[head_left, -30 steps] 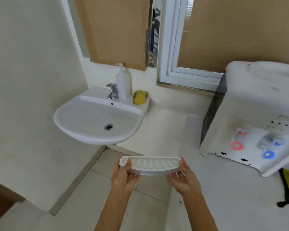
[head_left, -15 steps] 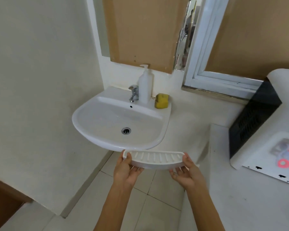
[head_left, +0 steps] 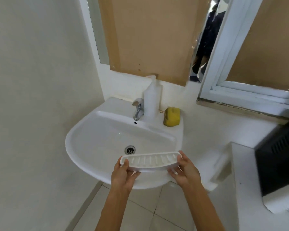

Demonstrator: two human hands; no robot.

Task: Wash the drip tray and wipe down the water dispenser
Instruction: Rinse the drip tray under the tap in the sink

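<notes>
White sink (head_left: 90, 130) on cream wall (head_left: 40, 72), seemingly tiled floor (head_left: 140, 210).

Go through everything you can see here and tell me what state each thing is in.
white slotted plastic drip tray: held level over the basin's front
left hand: grips tray's left end
right hand: grips tray's right end
chrome tap: off
white ceramic basin: empty
yellow sponge: on ledge

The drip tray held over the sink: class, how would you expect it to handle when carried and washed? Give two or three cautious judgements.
The drip tray is probably stiff: it spans unsagging between the left hand and right hand. It looks light, since the fingertips alone support its ends. Its smooth white plastic will likely turn slippery once wet over the sink.
</notes>
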